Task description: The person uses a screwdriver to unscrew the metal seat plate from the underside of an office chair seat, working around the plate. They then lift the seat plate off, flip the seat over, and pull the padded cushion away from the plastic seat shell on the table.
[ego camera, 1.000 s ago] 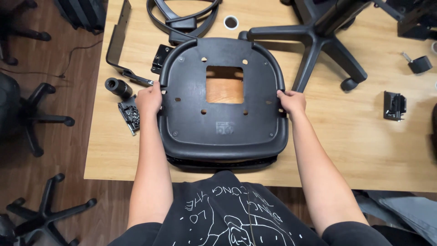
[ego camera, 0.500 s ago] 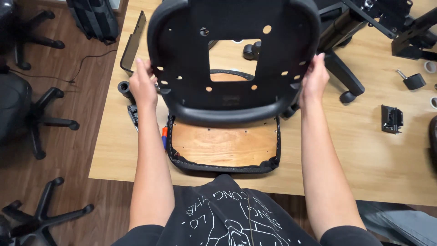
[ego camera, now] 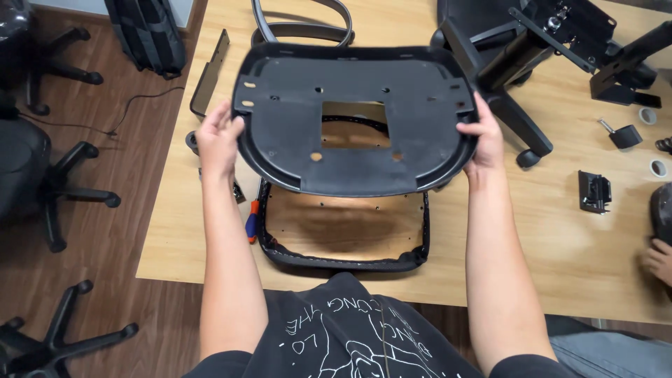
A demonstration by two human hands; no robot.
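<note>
I see both hands up over the wooden table [ego camera: 560, 273], holding a black plastic seat pan [ego camera: 353, 115] between them, lifted and tilted so its flat, hole-dotted face looks toward me. My left hand [ego camera: 218, 140] clamps the pan's left edge, fingers curled around the rim with the thumb on the near face; my right hand [ego camera: 479, 136] grips the right edge the same way, fingers wrapped behind (their tips are hidden by the plastic). The pan has a square cutout in the middle, through which I see the table.

Directly under it lies the seat cushion [ego camera: 343, 231], upside down, its wooden underside showing inside a black fabric border, near the table's front edge. A small orange-and-blue tool [ego camera: 250, 222] lies just beside the cushion's left edge. A black chair base [ego camera: 511, 91] with castors lies beyond the right hand. At the far right edge another person's hand [ego camera: 658, 259] rests on the table.
</note>
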